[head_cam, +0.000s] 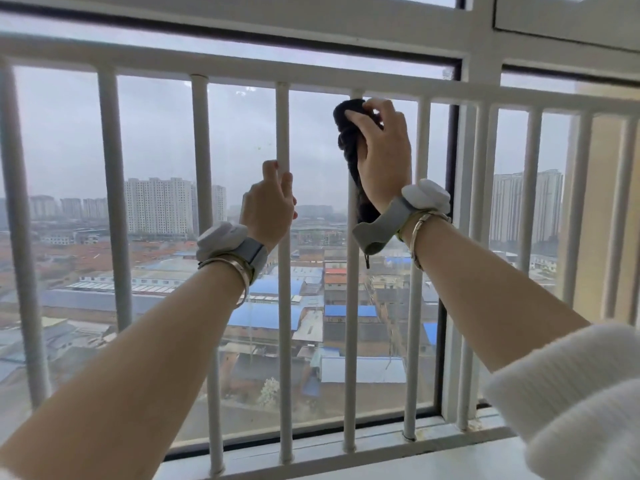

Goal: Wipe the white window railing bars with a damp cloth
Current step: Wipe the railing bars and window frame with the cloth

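Your right hand (382,157) grips the dark cloth (349,133) around one white railing bar (349,306); your left hand (270,206) curls round the neighbouring bar (285,271).

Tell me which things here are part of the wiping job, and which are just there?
Part of the job:
- dark cloth, gripped by the right hand
- white railing bars, one held by the left hand

Just there:
- wrist devices
- bangles
- windowsill
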`<state>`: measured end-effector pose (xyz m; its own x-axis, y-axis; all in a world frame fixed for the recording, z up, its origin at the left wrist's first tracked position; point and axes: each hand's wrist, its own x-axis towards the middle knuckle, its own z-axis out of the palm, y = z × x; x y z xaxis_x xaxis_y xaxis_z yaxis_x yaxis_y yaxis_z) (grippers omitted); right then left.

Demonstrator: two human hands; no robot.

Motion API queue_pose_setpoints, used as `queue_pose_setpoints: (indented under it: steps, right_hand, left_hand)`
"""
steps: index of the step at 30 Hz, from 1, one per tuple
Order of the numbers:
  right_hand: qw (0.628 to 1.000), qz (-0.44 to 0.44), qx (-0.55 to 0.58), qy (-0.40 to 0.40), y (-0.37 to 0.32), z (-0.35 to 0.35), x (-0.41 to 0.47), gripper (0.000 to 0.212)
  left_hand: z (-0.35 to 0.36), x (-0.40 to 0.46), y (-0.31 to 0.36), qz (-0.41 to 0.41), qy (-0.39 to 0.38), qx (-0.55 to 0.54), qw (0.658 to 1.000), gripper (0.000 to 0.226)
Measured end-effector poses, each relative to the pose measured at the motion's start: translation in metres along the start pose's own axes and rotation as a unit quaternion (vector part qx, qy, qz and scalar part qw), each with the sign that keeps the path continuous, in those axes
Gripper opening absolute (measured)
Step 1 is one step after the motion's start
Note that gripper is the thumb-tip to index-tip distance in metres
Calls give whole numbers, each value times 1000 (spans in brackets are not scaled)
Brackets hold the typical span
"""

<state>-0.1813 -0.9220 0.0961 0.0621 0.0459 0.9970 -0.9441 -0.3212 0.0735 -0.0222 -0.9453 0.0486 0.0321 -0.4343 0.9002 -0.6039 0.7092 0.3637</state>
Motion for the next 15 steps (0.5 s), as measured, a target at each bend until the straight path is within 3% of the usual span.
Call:
queue_pose_setpoints:
  steps: [8,15]
  right_hand:
    - [994,-66,-33,-79,11,12,-20,37]
    - [995,-47,-4,-84,9,14,-16,38]
  left_hand:
    - [7,3,-3,-21,18,34,999,34]
    - [3,-3,0,-11,23,4,1000,34]
